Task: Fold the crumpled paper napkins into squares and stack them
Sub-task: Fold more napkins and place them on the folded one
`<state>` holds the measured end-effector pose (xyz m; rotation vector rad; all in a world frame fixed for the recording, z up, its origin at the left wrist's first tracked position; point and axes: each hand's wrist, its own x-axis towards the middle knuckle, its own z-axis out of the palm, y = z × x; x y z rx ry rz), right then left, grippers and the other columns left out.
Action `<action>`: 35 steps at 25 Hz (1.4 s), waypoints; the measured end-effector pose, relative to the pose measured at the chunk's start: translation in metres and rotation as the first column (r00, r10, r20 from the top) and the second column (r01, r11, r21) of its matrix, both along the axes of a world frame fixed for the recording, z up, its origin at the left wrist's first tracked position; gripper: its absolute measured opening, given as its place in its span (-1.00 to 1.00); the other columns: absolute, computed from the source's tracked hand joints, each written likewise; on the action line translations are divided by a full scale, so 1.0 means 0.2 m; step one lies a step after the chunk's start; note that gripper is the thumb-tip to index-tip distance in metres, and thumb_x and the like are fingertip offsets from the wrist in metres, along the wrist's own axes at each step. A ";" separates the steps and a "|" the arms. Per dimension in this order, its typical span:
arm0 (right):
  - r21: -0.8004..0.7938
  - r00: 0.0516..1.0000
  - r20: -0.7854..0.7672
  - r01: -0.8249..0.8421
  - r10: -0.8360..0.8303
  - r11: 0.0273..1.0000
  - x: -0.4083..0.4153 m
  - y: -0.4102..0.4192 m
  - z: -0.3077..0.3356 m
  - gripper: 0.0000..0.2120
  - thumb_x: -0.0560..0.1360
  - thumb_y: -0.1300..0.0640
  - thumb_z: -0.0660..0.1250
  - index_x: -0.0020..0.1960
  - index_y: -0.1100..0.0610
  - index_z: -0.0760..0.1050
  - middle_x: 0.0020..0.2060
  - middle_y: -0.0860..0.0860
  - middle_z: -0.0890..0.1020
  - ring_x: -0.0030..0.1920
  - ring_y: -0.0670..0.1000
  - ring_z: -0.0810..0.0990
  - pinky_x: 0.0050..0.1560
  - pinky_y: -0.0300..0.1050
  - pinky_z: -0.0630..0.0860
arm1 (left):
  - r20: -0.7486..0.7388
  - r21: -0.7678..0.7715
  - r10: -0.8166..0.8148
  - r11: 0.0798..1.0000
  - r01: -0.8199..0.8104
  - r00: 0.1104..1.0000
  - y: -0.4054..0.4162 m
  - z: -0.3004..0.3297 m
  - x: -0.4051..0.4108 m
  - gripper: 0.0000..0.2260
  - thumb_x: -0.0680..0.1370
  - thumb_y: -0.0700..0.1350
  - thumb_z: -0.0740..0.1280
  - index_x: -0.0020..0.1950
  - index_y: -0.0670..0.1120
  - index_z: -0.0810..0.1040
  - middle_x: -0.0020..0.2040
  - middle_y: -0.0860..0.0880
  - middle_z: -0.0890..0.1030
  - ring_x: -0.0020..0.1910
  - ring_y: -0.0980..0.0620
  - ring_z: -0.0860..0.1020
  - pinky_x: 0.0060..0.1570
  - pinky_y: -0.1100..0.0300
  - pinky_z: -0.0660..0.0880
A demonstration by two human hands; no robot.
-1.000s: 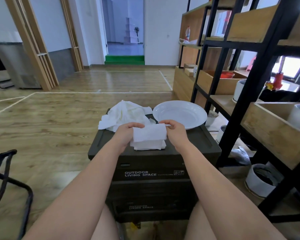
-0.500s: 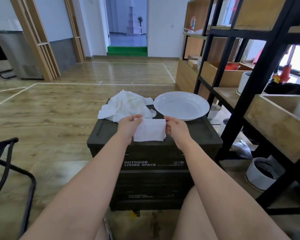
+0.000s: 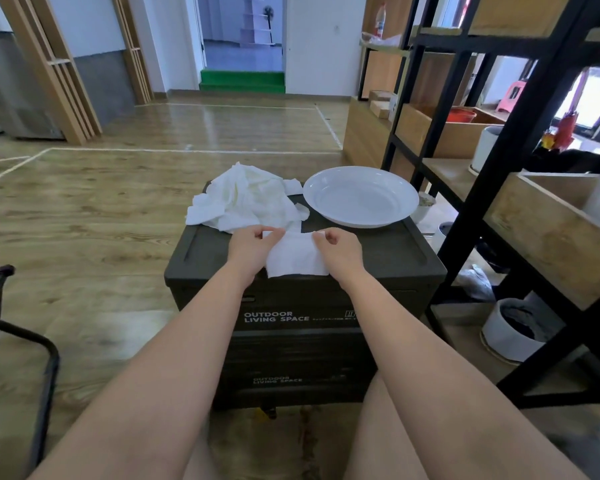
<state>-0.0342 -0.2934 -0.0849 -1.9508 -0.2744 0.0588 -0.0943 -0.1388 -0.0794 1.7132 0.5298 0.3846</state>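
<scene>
Both hands, left (image 3: 253,249) and right (image 3: 338,249), pinch the far corners of one white napkin (image 3: 297,259) at the near edge of the dark storage box (image 3: 378,258). Crumpled napkins (image 3: 243,199) heaped behind, beside an empty white plate (image 3: 361,195).

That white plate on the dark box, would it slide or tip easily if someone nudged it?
The white plate looks glossy and sits flat on the smooth lid of the dark box, so a nudge would probably slide it, not tip it. Its wide, shallow shape suggests it stays stable. Its right rim reaches near the lid's edge, so a rightward push might send it off.
</scene>
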 end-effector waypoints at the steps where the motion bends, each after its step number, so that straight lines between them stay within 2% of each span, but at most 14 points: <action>1: -0.035 1.000 0.016 -0.002 0.003 0.999 0.00 0.00 -0.01 -0.83 0.54 0.03 0.24 -0.03 0.05 0.58 -0.15 -0.10 0.58 -0.11 -0.12 0.50 -0.11 -0.21 0.38 | 0.004 0.014 -0.002 1.000 0.002 1.000 0.01 -0.02 0.00 -0.90 0.50 0.01 0.40 -0.16 0.01 0.63 -0.04 -0.05 0.65 0.03 -0.03 0.59 0.04 0.05 0.54; 5: -0.098 0.999 0.031 0.010 -0.007 0.995 0.01 0.01 -0.03 -0.83 0.55 0.02 0.22 -0.01 0.04 0.56 -0.10 -0.09 0.57 -0.07 -0.09 0.50 -0.10 -0.21 0.37 | -0.002 0.053 0.006 0.999 -0.006 1.000 0.01 -0.03 0.01 -0.89 0.51 0.02 0.38 -0.13 0.00 0.61 -0.02 -0.03 0.63 0.03 0.00 0.56 -0.08 0.16 0.48; 10: -0.116 0.999 0.036 0.029 -0.025 0.993 0.02 0.02 -0.05 -0.79 0.54 0.01 0.22 -0.03 0.08 0.58 -0.15 -0.07 0.58 -0.12 -0.08 0.49 -0.12 -0.19 0.35 | -0.014 0.055 0.008 0.998 -0.007 1.000 0.01 -0.04 0.00 -0.85 0.51 0.02 0.38 -0.05 -0.05 0.63 0.03 -0.04 0.62 0.05 0.00 0.55 -0.05 0.16 0.49; 13: -0.126 0.998 0.048 0.034 -0.028 0.991 0.02 0.03 -0.05 -0.82 0.54 0.00 0.22 -0.06 0.04 0.55 -0.18 -0.10 0.55 -0.15 -0.11 0.47 -0.20 -0.23 0.31 | -0.028 0.038 -0.059 0.997 0.060 0.998 0.04 -0.03 -0.02 -0.81 0.48 0.00 0.43 0.05 -0.03 0.62 0.01 0.02 0.59 -0.03 0.09 0.54 -0.12 0.21 0.50; 16: -0.133 0.998 0.061 0.027 -0.019 0.991 0.01 0.03 -0.04 -0.80 0.55 0.01 0.22 -0.01 0.08 0.57 -0.16 -0.11 0.55 -0.16 -0.15 0.45 -0.22 -0.27 0.28 | -0.039 0.026 -0.118 0.993 0.119 0.992 0.05 -0.02 -0.05 -0.76 0.49 -0.06 0.43 0.14 -0.06 0.59 0.04 -0.02 0.61 -0.01 0.07 0.56 -0.07 0.17 0.55; 18: -0.118 0.998 0.062 0.022 -0.014 0.993 0.00 0.03 -0.03 -0.84 0.55 0.02 0.22 -0.07 0.05 0.55 -0.18 -0.12 0.55 -0.15 -0.14 0.46 -0.19 -0.24 0.30 | -0.042 0.026 -0.111 0.993 0.112 0.993 0.04 -0.01 -0.06 -0.76 0.50 -0.08 0.41 0.15 -0.09 0.59 0.03 -0.02 0.61 -0.03 0.08 0.57 -0.17 0.24 0.51; 21: -0.110 0.998 0.064 0.014 -0.007 0.994 -0.04 0.02 -0.03 -0.86 0.54 0.02 0.22 -0.11 0.03 0.52 -0.17 -0.11 0.56 -0.13 -0.11 0.47 -0.10 -0.20 0.32 | -0.056 0.015 -0.078 0.997 0.079 0.995 0.04 -0.02 -0.09 -0.80 0.52 -0.08 0.39 0.11 -0.09 0.61 0.00 -0.03 0.62 -0.01 0.02 0.57 -0.17 0.22 0.49; 23: -0.113 0.998 0.060 0.014 -0.008 0.994 -0.06 0.02 -0.02 -0.87 0.54 0.02 0.23 -0.11 0.03 0.52 -0.16 -0.11 0.56 -0.13 -0.12 0.47 -0.08 -0.19 0.32 | -0.053 0.018 -0.052 0.998 0.053 0.997 0.03 -0.02 -0.11 -0.89 0.53 -0.07 0.37 -0.02 -0.08 0.63 -0.07 -0.04 0.63 -0.06 0.01 0.56 -0.15 0.20 0.47; 25: -0.123 0.999 0.048 0.016 -0.010 0.992 -0.08 0.01 -0.02 -0.88 0.53 0.01 0.24 -0.12 0.01 0.51 -0.22 -0.17 0.53 -0.16 -0.15 0.44 -0.08 -0.20 0.32 | -0.054 0.025 -0.023 0.999 0.024 0.998 0.02 -0.02 -0.12 -0.86 0.54 -0.05 0.34 -0.15 -0.09 0.60 -0.15 -0.05 0.60 -0.15 0.01 0.52 -0.18 0.18 0.43; 27: -0.130 0.999 0.039 0.028 -0.023 0.991 -0.10 0.01 -0.01 -0.89 0.52 0.00 0.26 -0.12 0.01 0.49 -0.26 -0.22 0.48 -0.18 -0.16 0.43 -0.08 -0.20 0.32 | -0.065 0.048 0.003 0.999 0.000 0.998 0.02 -0.03 -0.12 -0.83 0.57 -0.04 0.30 -0.15 -0.10 0.57 -0.18 -0.08 0.55 -0.19 -0.01 0.47 -0.19 0.17 0.39; 29: -0.163 0.998 0.053 0.050 -0.042 0.985 -0.12 0.01 0.00 -0.88 0.53 0.01 0.26 -0.14 0.02 0.47 -0.27 -0.18 0.48 -0.23 -0.17 0.42 -0.11 -0.24 0.30 | -0.087 0.102 0.026 0.995 -0.017 0.996 0.01 -0.03 -0.13 -0.82 0.59 -0.03 0.26 -0.15 -0.08 0.52 -0.18 -0.09 0.52 -0.21 -0.02 0.44 -0.21 0.17 0.37; 32: -0.277 0.991 0.117 0.090 -0.059 0.957 -0.15 0.02 0.01 -0.82 0.55 0.03 0.25 -0.18 0.08 0.48 -0.29 -0.11 0.50 -0.30 -0.16 0.43 -0.30 -0.31 0.27 | -0.144 0.280 0.068 0.960 -0.025 0.987 0.01 -0.03 -0.14 -0.75 0.58 -0.01 0.26 -0.29 -0.03 0.41 -0.26 -0.02 0.48 -0.21 -0.01 0.42 -0.17 0.15 0.36; 35: -0.332 0.989 0.132 0.108 -0.068 0.937 -0.18 0.00 0.02 -0.80 0.55 0.06 0.25 -0.20 0.12 0.49 -0.32 -0.07 0.49 -0.31 -0.11 0.43 -0.35 -0.28 0.26 | -0.179 0.380 0.105 0.924 -0.030 0.978 0.01 -0.03 -0.16 -0.78 0.54 0.05 0.31 -0.25 -0.01 0.45 -0.29 0.09 0.48 -0.20 0.04 0.47 -0.17 0.17 0.36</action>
